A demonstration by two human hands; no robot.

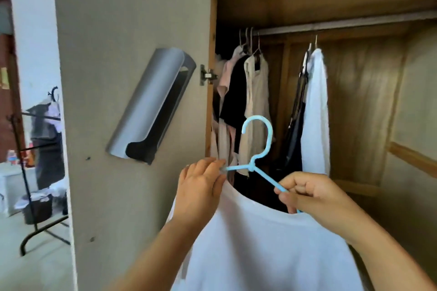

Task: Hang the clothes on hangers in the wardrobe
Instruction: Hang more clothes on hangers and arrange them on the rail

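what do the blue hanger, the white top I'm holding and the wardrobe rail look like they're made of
Blue hanger: probably moulded plastic, going by its uniform pastel colour and smooth rounded hook. White top: a soft woven or knit cloth, likely cotton or a blend; it drapes and folds matte. Wardrobe rail: seemingly metal, a pale grey bar with a dull sheen, though blur leaves that open.

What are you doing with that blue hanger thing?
A person is fitting a white shirt onto a light blue hanger in front of the open wardrobe. The left hand pinches one hanger arm at the collar; the right hand grips the other arm. The hanger is not on the rail yet, where other clothes already hang.
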